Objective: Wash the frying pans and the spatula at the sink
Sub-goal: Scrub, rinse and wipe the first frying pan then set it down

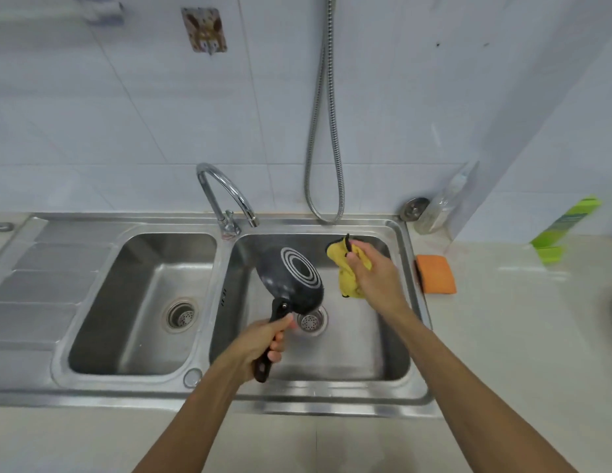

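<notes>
Pan, one: we are holding the frying pan in front of the tap and a little to its right. It is hanging above the right-hand basin of the sink, tipped so its ringed underside is facing up toward us.

Left hand: we are wrapping the fingers round the black handle, with the thumb lying along its top side. This hand is nearer to us than the tap.

Right hand: we are bunching a yellow cloth in curled fingers, right of the tap and just beside the pan without touching it. A thin black piece is poking up between the fingers; we cannot tell what it is.

Sponge, orange: it is lying on the counter well to the right of the tap, outside the sink.

Water: none is visibly running from the tap.

Other task items: we are not finding them in view.

Step in hand, as we are judging it: wiping the pan's underside. To do it well, we are advising:
- a firm hold on the handle, so the pan is not twisting under pressure;
- flattening the cloth against the base rather than dabbing with a wad;
- working in circles from the rings outward to the rim;
- staying low over the basin, so drips are falling inside it.
</notes>
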